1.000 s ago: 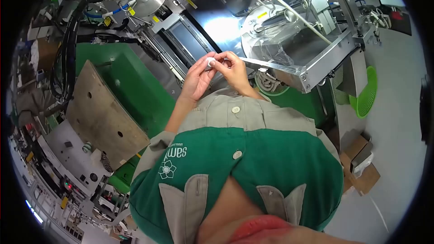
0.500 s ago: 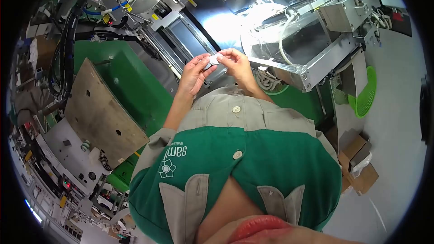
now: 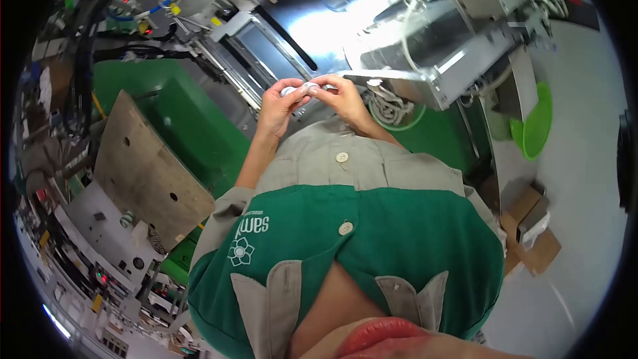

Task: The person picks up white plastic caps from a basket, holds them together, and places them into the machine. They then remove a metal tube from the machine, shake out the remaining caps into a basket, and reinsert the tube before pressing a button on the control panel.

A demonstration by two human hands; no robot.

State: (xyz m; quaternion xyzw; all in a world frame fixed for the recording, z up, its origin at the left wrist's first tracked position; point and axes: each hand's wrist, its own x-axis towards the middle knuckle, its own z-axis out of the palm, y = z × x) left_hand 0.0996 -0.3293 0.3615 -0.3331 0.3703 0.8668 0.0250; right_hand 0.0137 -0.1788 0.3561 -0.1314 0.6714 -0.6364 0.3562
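One large metal machine point(image 3: 425, 46) filled the top of the view, its bright steel frame and panels running from the middle to the right edge. Left of it sat one green machine body point(image 3: 179, 119), and against that leaned one brown rectangular plate point(image 3: 143, 166) with three dark holes visible in its face. One bundle of black cables point(image 3: 86, 73) hung at the far left. At the right edge, on the pale floor, stood one green perforated basket point(image 3: 535, 123), and below it lay cardboard boxes point(image 3: 531, 233), their number hard to tell. One coil of white cord point(image 3: 389, 106) lay just under the steel frame, near the hands. The person's grey and green work shirt point(image 3: 345, 226) showed two white buttons. In front of the chest, both hands met over the dark machine bed. The left hand point(image 3: 278, 110) had its fingertips closed on one small white round piece point(image 3: 307, 86), and the right hand point(image 3: 342, 100) pinched the same piece from the other side, so thumb and fingers of both were pressed together around it. The piece was held in the air between the two hands, touching nothing else that could be seen.
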